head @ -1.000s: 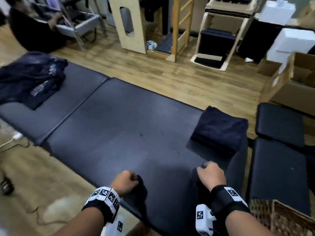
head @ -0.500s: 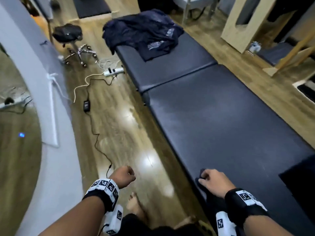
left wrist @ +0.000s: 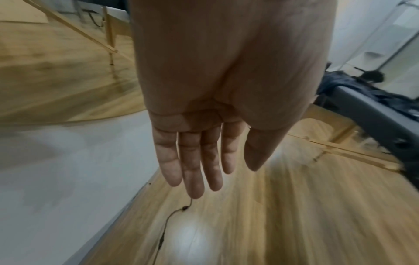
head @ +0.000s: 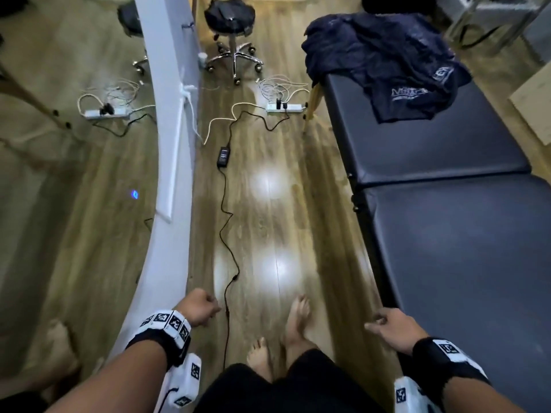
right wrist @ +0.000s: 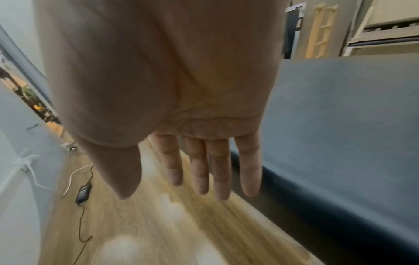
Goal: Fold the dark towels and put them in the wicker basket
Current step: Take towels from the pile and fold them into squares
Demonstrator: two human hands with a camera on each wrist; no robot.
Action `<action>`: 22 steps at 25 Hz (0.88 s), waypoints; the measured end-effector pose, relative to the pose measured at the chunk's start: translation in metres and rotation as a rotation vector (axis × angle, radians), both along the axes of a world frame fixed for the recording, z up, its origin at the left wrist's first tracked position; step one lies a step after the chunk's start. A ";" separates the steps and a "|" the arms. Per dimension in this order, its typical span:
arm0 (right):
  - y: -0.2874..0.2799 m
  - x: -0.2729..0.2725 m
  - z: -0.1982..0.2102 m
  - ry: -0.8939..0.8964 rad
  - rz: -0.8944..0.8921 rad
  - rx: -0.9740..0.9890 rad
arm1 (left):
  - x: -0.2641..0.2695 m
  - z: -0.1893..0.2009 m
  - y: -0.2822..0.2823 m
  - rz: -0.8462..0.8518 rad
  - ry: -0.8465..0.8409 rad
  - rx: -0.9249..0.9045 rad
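Observation:
A crumpled pile of dark towels [head: 381, 61] lies on the far end of the black padded table [head: 447, 248]; it also shows small in the left wrist view [left wrist: 353, 84]. My left hand [head: 202, 305] hangs over the wooden floor, far from the pile, and holds nothing. The left wrist view shows its fingers [left wrist: 192, 170] straight and relaxed. My right hand [head: 387, 323] hovers at the table's near left edge, also empty, with its fingers [right wrist: 217, 170] straight beside the table [right wrist: 340, 116]. The wicker basket is out of view.
A black cable with an adapter [head: 223, 156] runs along the floor between my bare feet [head: 295, 317] and a power strip [head: 283, 107]. A wheeled stool [head: 231, 22] stands ahead. A white curved wall edge [head: 170, 144] borders the walkway on the left.
Both hands have let go of the dark towel they gripped at the table's edge. The view has swung left along the table, and the hands now hang empty by the floor.

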State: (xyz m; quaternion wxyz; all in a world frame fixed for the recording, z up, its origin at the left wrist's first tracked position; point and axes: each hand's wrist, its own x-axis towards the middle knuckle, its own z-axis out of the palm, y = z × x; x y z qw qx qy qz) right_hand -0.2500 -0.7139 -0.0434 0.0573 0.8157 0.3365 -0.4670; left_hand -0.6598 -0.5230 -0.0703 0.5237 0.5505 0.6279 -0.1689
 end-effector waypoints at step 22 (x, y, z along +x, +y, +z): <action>0.431 0.077 -0.060 0.047 0.289 -0.041 | 0.037 0.003 0.387 0.116 0.070 0.074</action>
